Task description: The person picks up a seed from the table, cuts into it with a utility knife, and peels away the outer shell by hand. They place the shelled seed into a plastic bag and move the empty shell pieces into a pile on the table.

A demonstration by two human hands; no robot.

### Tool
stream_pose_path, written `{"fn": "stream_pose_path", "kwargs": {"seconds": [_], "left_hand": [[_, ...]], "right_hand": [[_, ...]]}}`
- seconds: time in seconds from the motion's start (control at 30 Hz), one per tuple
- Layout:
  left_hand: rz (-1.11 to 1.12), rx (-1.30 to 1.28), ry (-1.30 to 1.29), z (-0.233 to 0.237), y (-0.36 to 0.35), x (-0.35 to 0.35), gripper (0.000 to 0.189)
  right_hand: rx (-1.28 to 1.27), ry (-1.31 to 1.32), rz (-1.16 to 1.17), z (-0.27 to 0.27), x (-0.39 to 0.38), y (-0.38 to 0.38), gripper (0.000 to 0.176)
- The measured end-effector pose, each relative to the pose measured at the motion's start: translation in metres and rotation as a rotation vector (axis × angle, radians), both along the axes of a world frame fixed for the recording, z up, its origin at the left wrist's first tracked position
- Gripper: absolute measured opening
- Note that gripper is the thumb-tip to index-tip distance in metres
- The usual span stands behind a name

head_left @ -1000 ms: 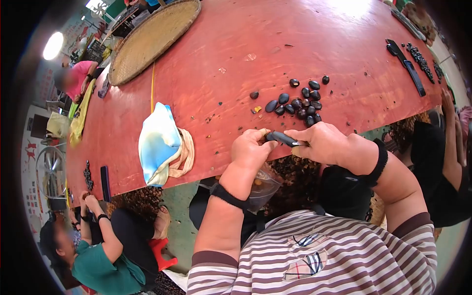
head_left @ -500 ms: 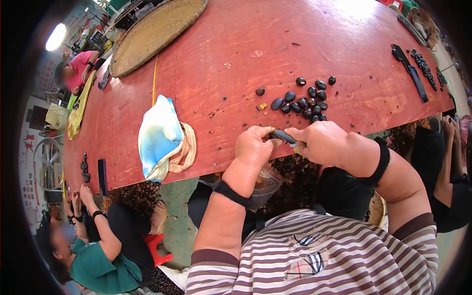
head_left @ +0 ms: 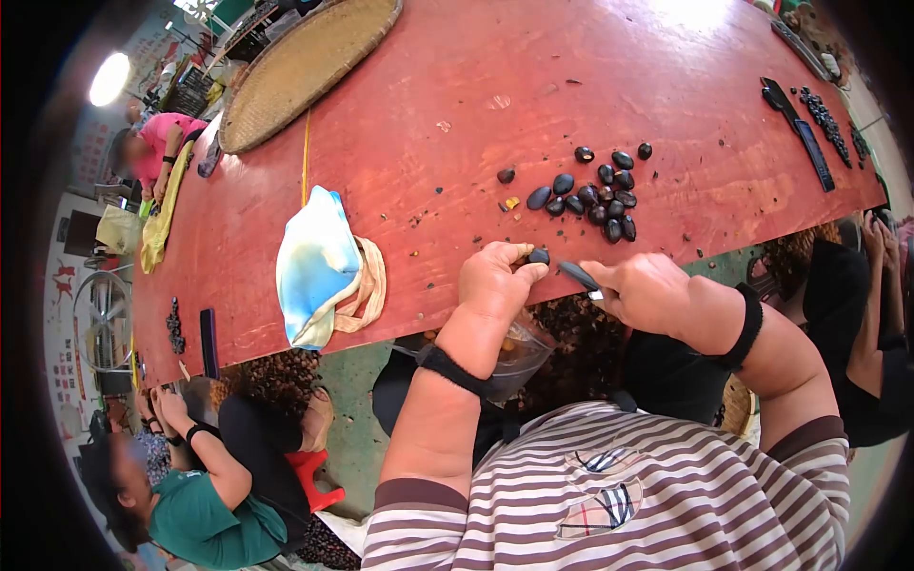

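Observation:
Near the table's front edge, my left hand (head_left: 498,284) is closed, pinching a small dark nut (head_left: 540,257) between thumb and fingertips. My right hand (head_left: 640,288) is wrapped round what looks like a small knife (head_left: 579,276), dark grey with a bright metal bit by the fingers. The knife's tip points at the nut, with a small gap between them. Just beyond my hands, a loose group of shiny dark oval nuts (head_left: 598,194) lies on the red table (head_left: 457,162).
A cloth bag (head_left: 319,271) lies to the left, and a round woven tray (head_left: 300,71) at the far left. A dark long-handled tool (head_left: 804,138) rests at right. Below the edge are a plastic bag (head_left: 524,357) and brown husks (head_left: 576,343). Co-workers sit on both sides.
The knife has moved away from the nut, to the right, with my right hand. My left hand has stayed nearly in place, still holding the nut. The view has shifted slightly.

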State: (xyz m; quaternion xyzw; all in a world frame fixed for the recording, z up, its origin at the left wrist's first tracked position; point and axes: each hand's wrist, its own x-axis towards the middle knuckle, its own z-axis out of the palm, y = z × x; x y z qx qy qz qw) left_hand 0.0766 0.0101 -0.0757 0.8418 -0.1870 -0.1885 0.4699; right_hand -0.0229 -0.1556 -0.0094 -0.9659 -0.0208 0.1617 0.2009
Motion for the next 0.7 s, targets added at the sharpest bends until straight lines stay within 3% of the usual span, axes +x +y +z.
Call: {"fn": "stream_pose_path", "kwargs": {"seconds": [0.1,0.23,0.33,0.43,0.53,0.57,0.67,0.7], "left_hand": [[-0.037,-0.005,-0.102,-0.004,0.002,0.001,0.029],[-0.027,-0.034,-0.099,0.003,0.002,-0.003,0.027],[0.081,-0.272,0.292,0.01,0.003,-0.009,0.029],[0.136,-0.378,0.48,0.028,0.0,-0.02,0.03],[0.121,-0.494,0.575,0.031,0.005,-0.03,0.032],[0.104,-0.531,0.583,0.032,0.006,-0.032,0.034],[0.106,-0.569,0.634,0.041,0.01,-0.04,0.034],[0.101,-0.568,0.643,0.042,0.011,-0.043,0.034]], "right_hand": [[0.111,0.046,-0.097,0.0,-0.011,-0.007,0.04],[0.144,-0.316,-0.448,-0.003,-0.017,-0.05,0.042],[-0.084,-0.267,-0.519,-0.012,-0.01,-0.081,0.043],[-0.149,-0.205,-0.604,-0.015,-0.002,-0.085,0.045],[-0.248,-0.364,-0.591,-0.024,0.004,-0.09,0.048],[-0.043,-0.431,-0.6,-0.019,-0.001,-0.093,0.052],[0.53,-0.299,-0.403,0.007,-0.019,-0.054,0.057],[0.442,-0.156,-0.335,0.011,-0.028,-0.041,0.059]]}}
